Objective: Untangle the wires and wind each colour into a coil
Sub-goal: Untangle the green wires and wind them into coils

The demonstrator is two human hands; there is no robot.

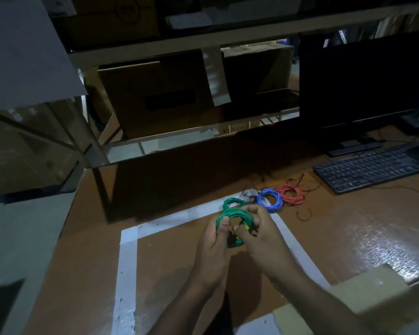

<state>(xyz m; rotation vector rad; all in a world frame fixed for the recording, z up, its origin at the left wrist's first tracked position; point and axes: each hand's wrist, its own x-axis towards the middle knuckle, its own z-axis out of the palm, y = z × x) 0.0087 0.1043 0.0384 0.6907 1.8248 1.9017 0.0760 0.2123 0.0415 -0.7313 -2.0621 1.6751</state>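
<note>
Taped brown table (179,189): blue coil (269,200), red coil (291,194), keyboard (370,168).

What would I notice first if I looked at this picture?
Probably the bright green wire, held up in loops by both the left hand and the right hand over the brown table. Just behind, a blue coil and a red coil lie side by side near the dark keyboard.

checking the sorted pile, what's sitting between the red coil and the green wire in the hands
The blue coil lies between them in the head view, touching the red coil, with the green wire held up nearer in both hands.
</note>
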